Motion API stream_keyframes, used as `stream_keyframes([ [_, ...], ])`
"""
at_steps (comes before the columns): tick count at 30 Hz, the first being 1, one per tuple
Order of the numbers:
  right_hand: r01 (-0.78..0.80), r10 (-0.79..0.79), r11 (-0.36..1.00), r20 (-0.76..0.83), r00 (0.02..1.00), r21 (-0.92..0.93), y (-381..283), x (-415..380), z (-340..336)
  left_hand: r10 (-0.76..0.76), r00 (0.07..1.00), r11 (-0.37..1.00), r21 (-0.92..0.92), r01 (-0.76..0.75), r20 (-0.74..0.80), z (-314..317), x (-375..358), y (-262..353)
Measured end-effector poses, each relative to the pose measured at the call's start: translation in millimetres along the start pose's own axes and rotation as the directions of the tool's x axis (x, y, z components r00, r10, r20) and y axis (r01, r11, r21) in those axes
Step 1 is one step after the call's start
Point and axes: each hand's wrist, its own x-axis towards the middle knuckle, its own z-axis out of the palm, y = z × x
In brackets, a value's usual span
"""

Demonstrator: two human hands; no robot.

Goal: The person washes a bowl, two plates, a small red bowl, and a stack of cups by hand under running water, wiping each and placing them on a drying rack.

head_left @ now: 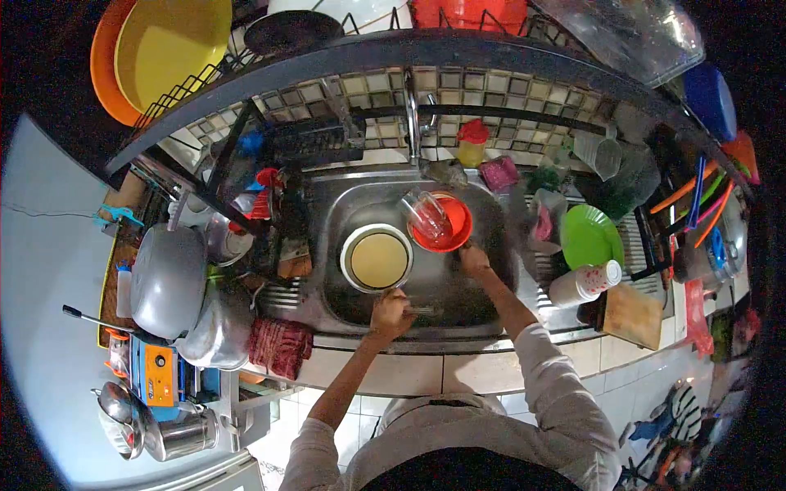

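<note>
A white-rimmed round pot (348,276) with a tan inside rests in the left half of the steel sink. My left hand (391,313) is closed at the pot's near edge, with the fingers right at the rim. To the pot's right is a red dipper (461,219), tilted a little toward me, and a clear glass (427,214) leans inside it. My right hand (473,260) is closed on the dipper's near right side, where its handle lies under my fingers.
A faucet (413,123) rises behind the sink (483,303). Right of it stand a green plate (591,236), stacked paper cups (585,283) and a wooden block (632,317). Metal pots (168,278) and a dark red cloth (280,347) lie left. A black rack (458,51) spans overhead.
</note>
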Motion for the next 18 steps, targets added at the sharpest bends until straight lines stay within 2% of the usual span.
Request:
stream_keyframes([
  [1, 0.057, -0.063, 0.995, -0.073, 0.995, -0.078, -2.0, -1.8, 7.3, -0.007, 1.000, 1.000, -0.002, 0.007, 0.002, 2.4, -2.2, -1.5],
  [3, 0.090, -0.090, 0.995, -0.010, 0.996, -0.050, -3.4, -1.0, 19.2, -0.072, 0.997, 0.997, 0.010, 0.072, 0.035, 9.2, -4.4, -3.5],
  [5, 0.112, -0.111, 0.993, 0.042, 0.993, -0.028, -10.0, -4.9, 4.4, -0.067, 0.996, 0.998, 0.008, 0.067, 0.058, 11.9, -3.9, -2.4],
  [6, 0.124, -0.106, 0.989, 0.206, 0.973, -0.075, -16.1, -10.9, -10.3, -0.064, 0.995, 0.998, 0.014, 0.063, 0.082, 12.8, -3.4, -2.2],
  [8, 0.142, -0.090, 0.983, 0.362, 0.928, -0.118, -17.9, -16.1, -13.3, -0.087, 0.990, 0.996, 0.028, 0.084, 0.113, 9.1, -0.3, 5.7],
  [10, 0.194, -0.161, 0.970, 0.214, 0.963, -0.144, -23.7, -23.1, -8.4, -0.112, 0.984, 0.993, 0.045, 0.107, 0.142, 6.7, 0.7, 10.6],
  [11, 0.210, -0.184, 0.965, 0.163, 0.969, -0.155, -25.6, -24.7, -5.5, -0.107, 0.987, 0.994, -0.017, 0.109, 0.121, 5.9, -0.6, 11.6],
  [13, 0.174, -0.155, 0.972, 0.120, 0.980, -0.160, -31.6, -19.7, -8.2, -0.100, 0.991, 0.991, -0.076, 0.107, 0.093, 3.8, 3.2, 10.2],
  [15, 0.157, -0.142, 0.982, 0.133, 0.981, -0.105, -31.3, -21.6, -13.6, -0.095, 0.985, 0.993, 0.089, 0.082, 0.148, 5.1, 0.2, 11.5],
  [16, 0.133, -0.126, 0.990, 0.135, 0.983, -0.050, -31.0, -21.0, -17.6, -0.095, 0.984, 0.993, 0.088, 0.082, 0.150, 5.1, -0.1, 11.2],
  [18, 0.119, -0.113, 0.991, 0.103, 0.988, -0.055, -26.0, -9.3, 1.1, -0.159, 0.962, 0.984, 0.117, 0.135, 0.221, 6.3, 1.9, 11.8],
])
